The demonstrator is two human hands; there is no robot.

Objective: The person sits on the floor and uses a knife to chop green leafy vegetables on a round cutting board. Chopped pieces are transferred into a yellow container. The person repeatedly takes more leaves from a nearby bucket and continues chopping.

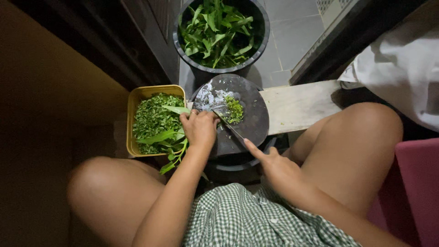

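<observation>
My left hand grips a bunch of long green leaves and presses their ends onto a round dark cutting board. My right hand holds a knife whose blade lies across the board, close beside the left fingers. A small pile of chopped greens sits on the board just beyond the blade. The bunch's leafy ends trail back over a yellow tub filled with finely chopped greens.
A dark round bucket full of whole green leaves stands on the grey tiled floor beyond the board. The board rests on a pale wooden plank. My bare knees flank it. White cloth lies upper right, a pink seat at right.
</observation>
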